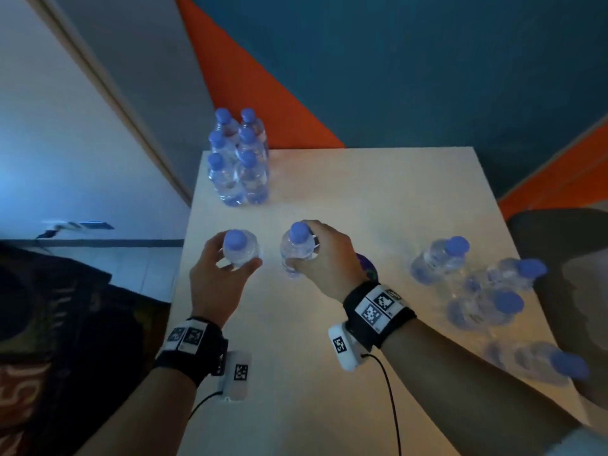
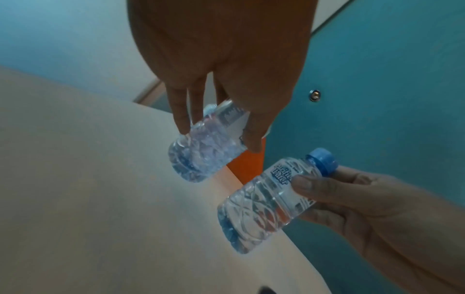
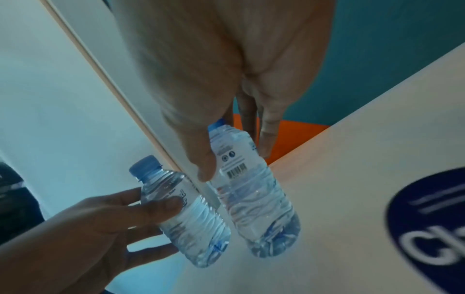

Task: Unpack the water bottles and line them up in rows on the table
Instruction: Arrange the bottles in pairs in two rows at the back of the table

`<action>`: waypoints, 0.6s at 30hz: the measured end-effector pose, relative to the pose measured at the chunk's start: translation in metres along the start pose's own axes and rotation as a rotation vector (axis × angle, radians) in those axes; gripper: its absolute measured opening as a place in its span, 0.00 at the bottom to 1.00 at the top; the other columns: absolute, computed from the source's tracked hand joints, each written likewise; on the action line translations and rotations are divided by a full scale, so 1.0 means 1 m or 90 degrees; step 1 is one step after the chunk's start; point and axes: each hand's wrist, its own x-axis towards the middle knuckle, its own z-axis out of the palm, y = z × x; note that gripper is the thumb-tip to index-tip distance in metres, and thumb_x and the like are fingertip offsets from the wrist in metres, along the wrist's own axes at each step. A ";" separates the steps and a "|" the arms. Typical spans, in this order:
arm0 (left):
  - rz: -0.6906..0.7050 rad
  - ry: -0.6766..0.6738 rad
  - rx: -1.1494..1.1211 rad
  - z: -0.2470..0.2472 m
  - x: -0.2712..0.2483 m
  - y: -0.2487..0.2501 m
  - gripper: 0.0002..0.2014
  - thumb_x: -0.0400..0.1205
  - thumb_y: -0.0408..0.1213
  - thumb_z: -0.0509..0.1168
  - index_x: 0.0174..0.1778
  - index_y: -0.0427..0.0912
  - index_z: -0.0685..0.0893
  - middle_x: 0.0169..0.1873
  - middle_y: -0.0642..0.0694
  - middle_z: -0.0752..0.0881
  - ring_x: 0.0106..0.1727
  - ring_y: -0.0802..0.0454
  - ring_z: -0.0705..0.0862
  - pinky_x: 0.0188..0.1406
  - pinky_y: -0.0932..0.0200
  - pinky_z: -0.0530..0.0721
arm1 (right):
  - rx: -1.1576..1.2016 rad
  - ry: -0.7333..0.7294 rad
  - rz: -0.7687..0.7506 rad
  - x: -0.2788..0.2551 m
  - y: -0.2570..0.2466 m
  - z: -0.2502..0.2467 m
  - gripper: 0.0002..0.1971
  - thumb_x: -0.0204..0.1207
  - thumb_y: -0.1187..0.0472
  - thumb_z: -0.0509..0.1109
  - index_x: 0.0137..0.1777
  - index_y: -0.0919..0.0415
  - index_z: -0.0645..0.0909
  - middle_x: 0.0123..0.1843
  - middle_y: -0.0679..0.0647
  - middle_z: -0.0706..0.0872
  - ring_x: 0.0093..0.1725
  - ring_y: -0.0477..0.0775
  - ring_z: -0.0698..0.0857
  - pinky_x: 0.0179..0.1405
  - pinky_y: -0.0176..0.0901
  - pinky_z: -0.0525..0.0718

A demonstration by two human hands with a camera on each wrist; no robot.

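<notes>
- My left hand [image 1: 219,278] grips one water bottle [image 1: 239,251] round its upper body, fingers and thumb curled on the clear plastic, blue cap up. Sits left of centre in the head view.
- In the left wrist view the same bottle [image 2: 201,148] shows below my fingertips [image 2: 185,123]; whether its base touches the worktop [image 1: 378,199] I cannot tell.
- My right hand [image 1: 324,258] holds a second bottle [image 1: 296,250] near the shoulder, thumb and fingers wrapped round it, just right of the first. The two bottles are close but apart.
- Right wrist view: the second bottle [image 3: 249,191] is upright with a barcode label facing the camera, thumb pressed on the label.
- Six bottles [image 1: 237,159] stand in two tight columns at the upper left corner of the worktop, caps blue.
- More bottles [image 1: 477,291] are bunched at the right edge of the frame, blurred; the nearest of them [image 1: 439,258] leans toward the right.
- A dark round logo [image 3: 432,228] lies on the worktop, lower right in the right wrist view.
</notes>
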 end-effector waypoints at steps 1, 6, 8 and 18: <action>-0.005 0.008 0.008 -0.007 0.014 -0.005 0.31 0.68 0.32 0.85 0.66 0.49 0.84 0.55 0.54 0.89 0.47 0.84 0.85 0.45 0.84 0.83 | 0.002 -0.004 -0.001 0.014 -0.007 0.014 0.28 0.65 0.59 0.86 0.66 0.52 0.84 0.60 0.51 0.91 0.58 0.57 0.89 0.60 0.54 0.88; 0.000 -0.016 0.076 -0.020 0.083 -0.029 0.30 0.68 0.34 0.85 0.65 0.49 0.84 0.52 0.57 0.89 0.50 0.72 0.87 0.50 0.70 0.83 | -0.027 -0.008 -0.013 0.077 -0.027 0.064 0.23 0.65 0.61 0.84 0.61 0.55 0.84 0.55 0.54 0.91 0.53 0.60 0.89 0.56 0.58 0.89; 0.003 -0.028 0.103 -0.016 0.106 -0.035 0.30 0.68 0.36 0.84 0.65 0.50 0.83 0.53 0.56 0.90 0.53 0.57 0.89 0.49 0.68 0.83 | -0.041 -0.005 -0.022 0.097 -0.032 0.075 0.23 0.65 0.61 0.84 0.60 0.55 0.84 0.53 0.54 0.91 0.52 0.60 0.89 0.56 0.57 0.89; 0.005 -0.079 0.096 -0.006 0.165 -0.033 0.28 0.67 0.42 0.81 0.61 0.60 0.80 0.51 0.57 0.90 0.53 0.52 0.91 0.55 0.46 0.91 | -0.100 0.073 -0.039 0.149 -0.032 0.094 0.27 0.64 0.60 0.85 0.64 0.58 0.83 0.63 0.57 0.80 0.56 0.60 0.87 0.61 0.49 0.86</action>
